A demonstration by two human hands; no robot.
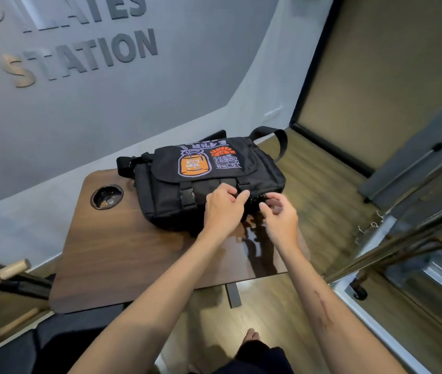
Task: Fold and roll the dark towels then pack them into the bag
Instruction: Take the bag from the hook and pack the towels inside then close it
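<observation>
no dark towels show anywhere, so i judge they are already packed or hidden; only closing looks left. one black bag point(209, 179) lies on the wooden table point(122, 252), flap up, long axis running left to right, buckles toward the near edge. left hand point(224, 207) pinches the right buckle point(243, 188); right hand point(279, 214) has fingers curled at the bag's near right corner, grasp unclear.
</observation>
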